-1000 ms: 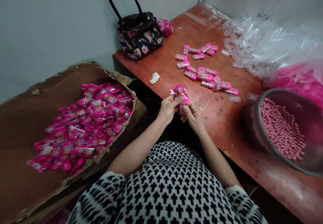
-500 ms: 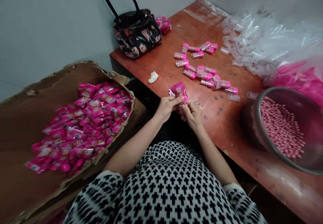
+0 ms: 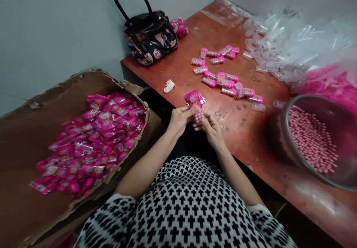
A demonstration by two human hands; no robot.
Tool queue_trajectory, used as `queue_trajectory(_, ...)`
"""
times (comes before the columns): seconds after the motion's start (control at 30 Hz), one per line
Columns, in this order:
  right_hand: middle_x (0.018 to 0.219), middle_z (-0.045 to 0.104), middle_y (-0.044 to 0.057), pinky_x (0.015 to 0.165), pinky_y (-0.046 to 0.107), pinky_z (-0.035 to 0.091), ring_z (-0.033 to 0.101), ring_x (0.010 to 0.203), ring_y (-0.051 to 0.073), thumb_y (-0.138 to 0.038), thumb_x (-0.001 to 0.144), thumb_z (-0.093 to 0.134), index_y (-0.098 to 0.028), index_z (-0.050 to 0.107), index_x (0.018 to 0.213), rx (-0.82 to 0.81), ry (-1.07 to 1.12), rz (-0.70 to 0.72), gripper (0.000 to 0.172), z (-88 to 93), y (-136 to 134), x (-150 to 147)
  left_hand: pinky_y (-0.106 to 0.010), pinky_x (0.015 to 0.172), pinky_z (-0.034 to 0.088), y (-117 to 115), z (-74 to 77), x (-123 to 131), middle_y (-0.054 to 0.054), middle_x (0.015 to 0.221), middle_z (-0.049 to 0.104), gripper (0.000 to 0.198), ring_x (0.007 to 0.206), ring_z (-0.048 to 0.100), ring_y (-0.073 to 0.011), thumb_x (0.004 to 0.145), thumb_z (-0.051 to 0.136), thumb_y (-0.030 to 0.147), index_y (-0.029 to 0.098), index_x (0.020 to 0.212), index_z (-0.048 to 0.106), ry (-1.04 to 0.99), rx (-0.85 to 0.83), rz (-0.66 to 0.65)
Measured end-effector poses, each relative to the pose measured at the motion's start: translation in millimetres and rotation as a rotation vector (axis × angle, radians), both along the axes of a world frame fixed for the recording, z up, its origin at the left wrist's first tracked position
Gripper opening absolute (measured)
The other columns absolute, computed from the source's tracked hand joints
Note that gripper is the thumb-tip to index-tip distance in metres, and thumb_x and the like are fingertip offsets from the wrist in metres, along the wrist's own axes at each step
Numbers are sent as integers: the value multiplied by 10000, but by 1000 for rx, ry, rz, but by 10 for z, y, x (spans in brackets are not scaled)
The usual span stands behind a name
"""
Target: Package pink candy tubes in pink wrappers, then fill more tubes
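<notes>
Between my hands, at the table's front edge, is a candy tube [image 3: 199,117] filled with pale pink balls. A printed pink wrapper [image 3: 192,98] sticks up above it, tilted to the left, with a silvery flap beside it. My left hand [image 3: 178,121] is closed, its thumb pressed where wrapper and tube meet. From the other side, my right hand [image 3: 212,129] is closed round the tube's lower part. How far the wrapper covers the tube, I cannot tell. Several similar filled tubes with pink caps [image 3: 199,70] lie on the table beyond my hands.
At left stands a torn cardboard box [image 3: 36,104] holding many pink-wrapped packets [image 3: 104,119]. A grey tub [image 3: 281,140] of pink balls [image 3: 311,138] is at right. Behind it are clear empty tubes [image 3: 275,67] and bagged pink pieces [image 3: 329,82]. A floral handbag [image 3: 152,41] sits at the back left.
The wrapper has turned and tipped leftward in my fingers, and more of the tube's pink balls show. My hands have stayed in nearly the same place.
</notes>
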State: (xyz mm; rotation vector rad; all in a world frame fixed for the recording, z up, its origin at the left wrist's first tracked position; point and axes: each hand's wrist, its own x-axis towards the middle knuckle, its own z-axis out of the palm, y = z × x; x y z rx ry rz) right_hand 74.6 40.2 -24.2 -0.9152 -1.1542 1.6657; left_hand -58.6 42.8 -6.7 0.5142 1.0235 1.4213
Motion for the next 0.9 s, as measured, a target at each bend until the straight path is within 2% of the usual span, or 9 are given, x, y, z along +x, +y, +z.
queue_trajectory(0.13,816,693,-10,572,267,590,660,611,114,-397,734,705,-212,565,965,42,-5,-73,328,-32,-28,17,-258,629,511,-39,-6,121,-23,608,639,311,582,590,-108,499,843,306,90,649,678,-34,-67,82)
queue_trajectory(0.23,819,701,-6,565,269,592,664,603,118,-375,721,723,-203,568,920,44,-3,-128,306,-55,-48,40,-254,628,507,-79,0,170,-27,601,635,327,581,592,-110,513,836,324,85,673,683,-40,-86,68)
queue_trajectory(0.4,741,701,-20,534,260,587,650,526,111,-357,720,724,-201,573,928,-22,6,-108,301,-37,-103,32,-227,604,485,-122,23,172,-29,617,624,329,573,571,-88,574,806,365,80,665,667,-114,-42,35)
queue_trajectory(0.57,702,692,-25,508,246,577,650,526,112,-374,704,734,-194,568,889,12,7,-170,307,-24,-99,12,-218,505,446,-191,-8,243,-25,577,604,344,516,544,-86,535,825,355,75,641,656,-99,-93,10)
queue_trajectory(0.67,597,664,-56,458,226,550,619,451,107,-389,651,768,-202,525,851,-64,10,-113,366,-52,-17,33,-221,470,429,-238,-53,269,-18,552,584,350,469,514,-76,546,821,360,73,600,628,-84,-108,-9)
queue_trajectory(0.77,533,639,-76,360,174,461,566,376,90,-384,605,794,-210,476,808,-78,-2,-11,415,-47,82,10,-271,539,481,-269,-71,214,-30,552,592,350,496,558,-109,592,799,374,74,600,618,-105,-68,-84)
queue_trajectory(0.83,511,622,-86,321,153,401,531,345,77,-387,609,788,-213,458,789,-42,-17,48,415,-5,122,-53,-299,587,502,-301,-32,117,-41,565,609,338,525,587,-131,607,794,366,73,622,625,-118,-66,-134)
queue_trajectory(0.9,506,609,-96,327,153,398,529,351,76,-396,614,782,-214,461,802,-3,-17,122,414,61,134,-133,-314,644,520,-359,57,-31,-64,649,659,314,601,630,-157,610,797,347,83,679,641,-129,-53,-85)
